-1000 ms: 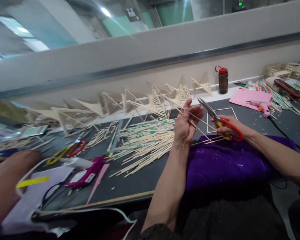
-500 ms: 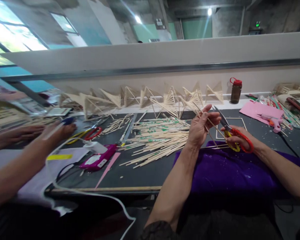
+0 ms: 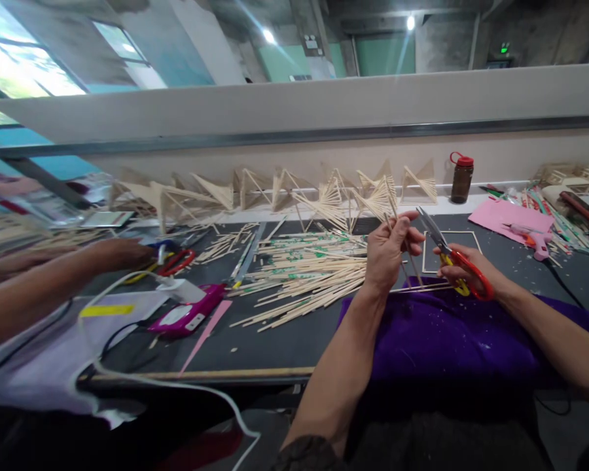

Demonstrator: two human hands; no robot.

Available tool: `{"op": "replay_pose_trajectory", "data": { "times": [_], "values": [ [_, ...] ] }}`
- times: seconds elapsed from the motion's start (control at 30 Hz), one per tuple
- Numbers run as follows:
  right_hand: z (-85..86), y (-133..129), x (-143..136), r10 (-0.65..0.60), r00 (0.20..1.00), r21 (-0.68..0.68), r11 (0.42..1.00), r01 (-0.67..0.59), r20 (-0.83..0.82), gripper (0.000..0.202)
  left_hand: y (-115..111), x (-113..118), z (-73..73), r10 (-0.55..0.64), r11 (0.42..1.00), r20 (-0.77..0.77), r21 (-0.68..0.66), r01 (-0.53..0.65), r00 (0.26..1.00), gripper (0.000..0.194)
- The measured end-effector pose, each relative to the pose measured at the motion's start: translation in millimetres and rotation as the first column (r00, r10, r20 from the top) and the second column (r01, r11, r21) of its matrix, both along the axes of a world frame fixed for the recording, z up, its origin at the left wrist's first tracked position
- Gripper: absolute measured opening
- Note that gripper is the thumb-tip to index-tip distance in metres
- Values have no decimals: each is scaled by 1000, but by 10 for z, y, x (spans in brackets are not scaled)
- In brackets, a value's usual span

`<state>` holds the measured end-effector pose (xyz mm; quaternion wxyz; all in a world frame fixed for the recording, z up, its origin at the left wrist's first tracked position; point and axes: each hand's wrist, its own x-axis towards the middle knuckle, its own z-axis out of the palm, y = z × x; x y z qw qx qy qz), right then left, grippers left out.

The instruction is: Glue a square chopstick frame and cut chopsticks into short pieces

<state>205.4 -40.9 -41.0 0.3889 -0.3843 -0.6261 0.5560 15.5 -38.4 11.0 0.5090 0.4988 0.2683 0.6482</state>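
The left grip (image 3: 383,256) is clamping thin sticks (image 3: 415,268), which are slanting over a purple cloth (image 3: 446,340) at the surface's (image 3: 275,350) near edge; the right grip (image 3: 489,269) is clasping scissors (image 3: 432,227), while a stick pile (image 3: 314,275) is lying leftward, behind that edge.

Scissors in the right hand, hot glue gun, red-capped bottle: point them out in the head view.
Held scissors (image 3: 440,242): head view, blades near the pivot.
Hot glue gun (image 3: 536,241): head view, pink body.
Red-capped bottle (image 3: 462,181): head view, brown side.
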Motion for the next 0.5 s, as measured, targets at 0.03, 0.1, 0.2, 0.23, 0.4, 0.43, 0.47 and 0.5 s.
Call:
{"op": "replay_pose_trajectory", "data": {
  "times": [0.03,0.1,0.2,0.23,0.4,0.43,0.47,0.5],
  "values": [
    [17,-3,-12,-39,999,14,999,39,-15,52,-38,4,32,11,1000,-52,30,-9,999,34],
    [79,-16,-21,-103,993,54,993,107,-62,55,-116,19,104,28,996,-167,85,-14,986,32],
    [234,-67,4,-159,973,112,977,179,-167,57,-214,69,207,79,984,-367,179,-13,927,25],
    [293,-88,21,-171,962,132,970,202,-214,56,-236,94,233,93,977,-444,215,5,891,23],
    [491,-127,142,-211,890,222,922,319,-404,56,-237,255,226,137,952,-654,295,85,744,19],
    [502,-117,168,-216,881,231,914,334,-422,57,-221,284,198,139,950,-676,296,94,723,19],
    [507,-104,192,-222,874,234,908,347,-432,57,-203,308,165,145,950,-695,298,98,704,18],
    [506,-91,211,-229,871,233,906,354,-434,58,-184,327,130,150,949,-713,297,102,685,18]
  ]
}}
